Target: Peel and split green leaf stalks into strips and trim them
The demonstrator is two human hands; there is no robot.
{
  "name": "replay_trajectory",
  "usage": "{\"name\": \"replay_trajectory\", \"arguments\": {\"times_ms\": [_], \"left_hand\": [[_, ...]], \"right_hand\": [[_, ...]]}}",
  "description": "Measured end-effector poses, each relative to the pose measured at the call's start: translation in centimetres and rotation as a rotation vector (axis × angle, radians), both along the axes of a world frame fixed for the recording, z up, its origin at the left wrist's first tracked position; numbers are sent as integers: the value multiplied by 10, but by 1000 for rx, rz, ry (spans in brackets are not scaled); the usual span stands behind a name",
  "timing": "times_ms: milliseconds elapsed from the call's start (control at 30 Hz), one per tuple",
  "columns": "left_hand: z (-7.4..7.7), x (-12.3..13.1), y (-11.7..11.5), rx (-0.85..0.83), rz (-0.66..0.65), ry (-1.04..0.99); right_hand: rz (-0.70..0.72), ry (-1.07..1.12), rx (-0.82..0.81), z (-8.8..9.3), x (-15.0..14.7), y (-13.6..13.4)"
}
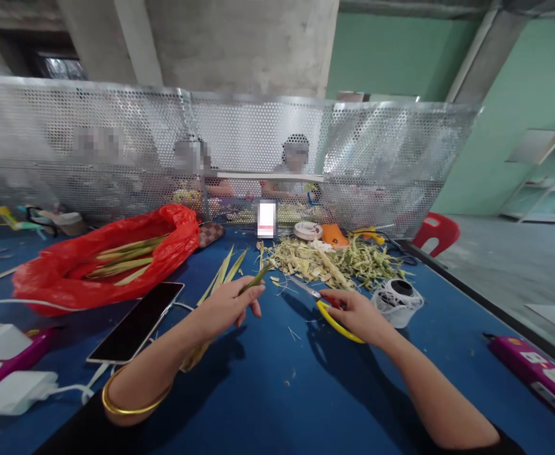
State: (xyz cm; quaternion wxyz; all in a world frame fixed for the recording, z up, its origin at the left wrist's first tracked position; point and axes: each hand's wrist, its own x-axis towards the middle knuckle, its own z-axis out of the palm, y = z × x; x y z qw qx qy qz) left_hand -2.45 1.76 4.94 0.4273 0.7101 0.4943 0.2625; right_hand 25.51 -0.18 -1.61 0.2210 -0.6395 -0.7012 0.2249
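**Leaf strip in one hand, scissors in the other**

The left hand (230,306) pinches a green leaf strip (257,279) between thumb and fingers, on the near-left side of the trimmings pile (301,256). The right hand (356,311) curls closed around yellow-handled scissors (329,317), just on the near side of the pile; whether the blades are parted I cannot tell. Left of the pile, loose strips (220,275) run beneath the left hand, and farther left sits a red plastic bag (69,278) of strips.
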Motion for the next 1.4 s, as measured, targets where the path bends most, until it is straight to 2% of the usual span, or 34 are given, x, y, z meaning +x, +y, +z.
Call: {"name": "replay_trajectory", "arguments": {"times_ms": [67,133,200,300,400,467,567,667,700,767,833,933,1000,1100,1167,1233,1400], "left_hand": [[5,-2,0,-265,-10,-304],[6,-4,2,-442,20,-545],[0,-4,5,-541,99,-698],[-20,1,8,-685,165,-788],[-38,10,8,-787,198,-838],[-45,14,7,-782,235,-898],[-47,15,8,-711,303,-989],[-46,16,10,-627,366,-1040],[-46,16,10,-601,386,-1062],[-47,19,9,-562,411,-1108],[-48,22,7,-545,416,-1140],[-49,26,1,-525,405,-1085],[-51,29,-4,-491,352,-949],[-57,32,-12,-471,216,-733],[-61,33,-16,-478,175,-671],[-62,33,-18,-482,183,-651],[-56,31,-14,-552,267,-689]], "right_hand": [[177,92,-68,-2,-2,-3],[252,64,-119,-2,-3,-3],[139,-83,-87,-2,-5,2],[-117,-262,19,-2,-10,15],[-233,-354,78,-3,-17,27],[-255,-404,123,-3,-25,31],[-235,-457,220,2,-44,29],[-97,-375,325,5,-72,17],[12,-166,331,4,-82,11],[197,250,85,-1,-102,-1],[252,448,-58,-8,-116,-12],[215,619,-130,-15,-121,-22],[156,702,-156,-16,-117,-23],[51,663,-47,-14,-107,-22],[25,606,27,-14,-103,-20],[32,627,8,-14,-102,-20],[48,820,-170,-10,-102,-18]]}}
